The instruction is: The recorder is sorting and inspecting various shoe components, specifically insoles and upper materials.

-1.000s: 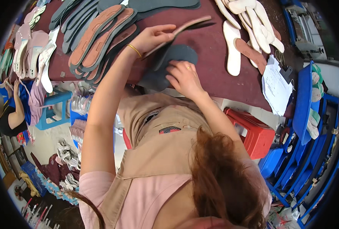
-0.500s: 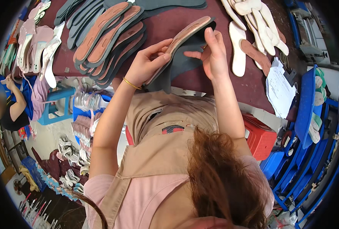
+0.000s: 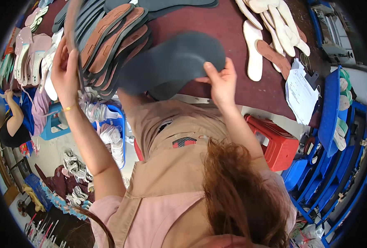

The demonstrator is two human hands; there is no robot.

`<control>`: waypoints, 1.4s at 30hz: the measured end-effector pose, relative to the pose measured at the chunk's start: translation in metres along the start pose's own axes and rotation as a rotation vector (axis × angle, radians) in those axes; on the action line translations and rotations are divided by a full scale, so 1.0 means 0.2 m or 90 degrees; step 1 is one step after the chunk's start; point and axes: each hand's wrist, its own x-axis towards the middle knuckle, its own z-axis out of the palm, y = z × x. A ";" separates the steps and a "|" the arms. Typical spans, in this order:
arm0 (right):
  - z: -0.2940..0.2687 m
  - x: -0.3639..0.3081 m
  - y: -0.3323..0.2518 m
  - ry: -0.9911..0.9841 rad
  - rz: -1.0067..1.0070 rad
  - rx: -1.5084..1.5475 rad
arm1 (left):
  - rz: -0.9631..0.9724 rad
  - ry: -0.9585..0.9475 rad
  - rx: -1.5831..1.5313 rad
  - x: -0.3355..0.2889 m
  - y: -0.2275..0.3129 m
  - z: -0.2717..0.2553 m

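Note:
My left hand point(image 3: 64, 72) is raised at the left, closed on a brown-topped insole point(image 3: 71, 25) that stands nearly on edge and is blurred by motion. In my right hand point(image 3: 222, 80) is a dark grey insole piece point(image 3: 175, 58), pinched at its broad rounded end with the thumb on top. The grey piece slants down to the left over the table, its narrower part blurred. Just beyond it, between my hands, lies a fanned stack of brown-and-grey insoles point(image 3: 113, 41). Another grey sheet point(image 3: 167, 89) shows below the held piece.
White insoles point(image 3: 255, 49) and a brown one point(image 3: 273, 57) lie on the dark red table point(image 3: 239, 93) at the right, near papers point(image 3: 301, 95). Pink and white pieces point(image 3: 36, 58) hang over its left edge. A red stool point(image 3: 274, 142) and blue racks point(image 3: 328, 182) stand at right. Another person point(image 3: 11, 120) works far left.
My left hand has moved left and up, carrying the brown-topped insole away from the grey piece. My right hand now holds the grey piece alone, turned flatter.

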 end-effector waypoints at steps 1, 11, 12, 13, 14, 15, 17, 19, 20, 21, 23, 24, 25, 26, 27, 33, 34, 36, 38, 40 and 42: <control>-0.07 0.02 0.00 0.021 -0.004 -0.036 | 0.067 -0.053 0.182 0.07 -0.06 -0.03; -1.07 0.44 -0.41 0.100 -0.290 -1.087 | 0.385 -0.385 0.255 -0.51 -0.10 0.88; -1.02 0.43 -0.46 0.097 -0.291 -1.090 | 0.370 -0.391 0.247 -0.52 -0.13 0.90; -0.97 0.43 -0.51 0.052 -0.239 -1.119 | 0.354 -0.398 0.241 -0.53 -0.15 0.92; -0.93 0.43 -0.55 0.010 -0.185 -1.146 | 0.353 -0.397 0.240 -0.52 -0.14 0.93; -0.94 0.44 -0.56 -0.003 -0.177 -1.230 | 0.350 -0.399 0.250 -0.51 -0.11 0.93; -0.88 0.39 -0.50 -0.038 -0.207 -1.169 | 0.356 -0.386 0.237 -0.53 -0.09 0.95; -0.74 0.26 -0.35 -0.026 -0.153 -1.131 | 0.317 -0.379 0.125 -0.59 -0.05 0.98; -0.68 0.21 -0.26 0.020 -0.076 -1.152 | 0.295 -0.362 0.051 -0.63 -0.03 1.00; -0.67 0.23 -0.20 0.028 -0.246 -1.214 | 0.202 -0.404 -0.002 -0.67 0.01 1.01; -0.62 0.27 -0.28 0.087 -0.056 -0.929 | -0.058 -0.491 -0.116 -0.70 0.08 1.02; -0.57 0.27 -0.30 0.143 0.126 -0.638 | -0.066 -0.485 -0.114 -0.71 0.10 1.05; -0.57 0.27 -0.26 0.100 0.037 -0.170 | -0.250 -0.476 -0.258 -0.71 0.13 1.08; -0.46 0.21 -0.28 0.077 0.076 -0.059 | -0.429 -0.452 -0.401 -0.69 0.14 1.11; -0.36 0.13 -0.23 0.048 0.073 -0.013 | -0.498 -0.381 -0.492 -0.69 0.17 1.14; -0.20 -0.07 -0.07 -0.032 0.046 0.037 | -0.294 -0.495 -0.323 -0.64 0.08 0.84; -0.24 -0.04 -0.11 0.050 0.013 0.076 | -0.322 -0.604 -0.297 -0.60 0.07 0.74; -0.27 0.01 -0.16 0.002 0.078 0.114 | -0.375 -0.638 -0.307 -0.63 -0.01 0.65; -0.28 0.07 -0.12 0.039 0.096 -0.017 | -0.322 -0.414 -0.258 -0.65 -0.06 0.62; -0.25 0.12 -0.07 0.082 0.058 -0.030 | -0.422 -0.354 -0.410 -0.63 -0.09 0.58; -0.20 0.14 -0.02 0.196 0.054 -0.018 | -0.100 -0.317 -0.224 -0.63 -0.18 0.59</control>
